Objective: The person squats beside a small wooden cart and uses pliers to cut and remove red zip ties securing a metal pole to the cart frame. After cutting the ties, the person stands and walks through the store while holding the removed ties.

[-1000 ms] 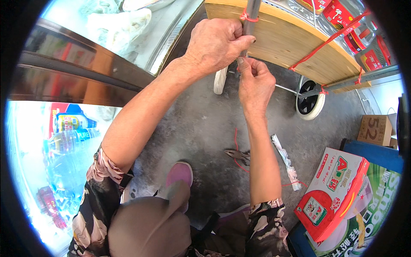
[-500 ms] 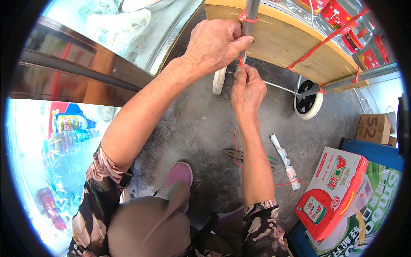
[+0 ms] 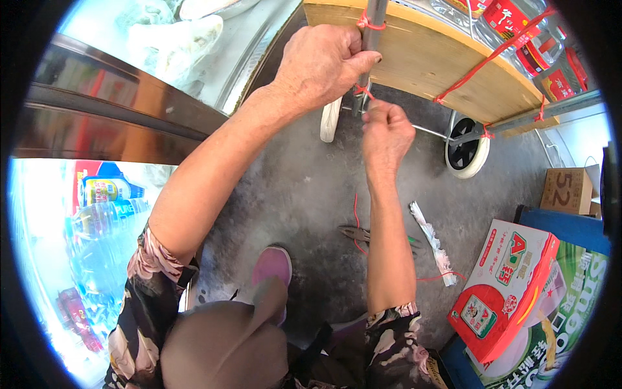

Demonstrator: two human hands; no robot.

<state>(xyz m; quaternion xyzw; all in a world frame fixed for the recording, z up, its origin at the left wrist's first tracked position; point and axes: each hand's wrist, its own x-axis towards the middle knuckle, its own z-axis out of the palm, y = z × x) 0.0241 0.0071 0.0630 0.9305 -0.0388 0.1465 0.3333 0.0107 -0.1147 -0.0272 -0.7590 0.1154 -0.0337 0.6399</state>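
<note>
A grey metal pole [image 3: 375, 14] rises at the corner of a wheeled cart, beside its wooden board [image 3: 421, 55]. My left hand [image 3: 319, 63] is closed around the pole, its thumb across the front. Just below it, red cord [image 3: 363, 90] is looped around the pole. My right hand [image 3: 387, 139] pinches the cord's end between thumb and fingers, with a short taut length running up to the loop. Another loop of red cord [image 3: 370, 24] circles the pole above my left hand. Pliers [image 3: 355, 234] lie on the floor, near my right forearm.
White-rimmed wheels [image 3: 468, 149] carry the cart, which holds several clear bottles [image 3: 505, 23]. A crumpled white strip [image 3: 430, 238] lies on the floor. A red and white carton [image 3: 499, 292] sits at the right, below a brown box [image 3: 565, 193]. A glass display case [image 3: 97, 97] stands left.
My right hand has moved slightly right and down, drawing the cord away from the pole. My left hand keeps its hold on the pole.
</note>
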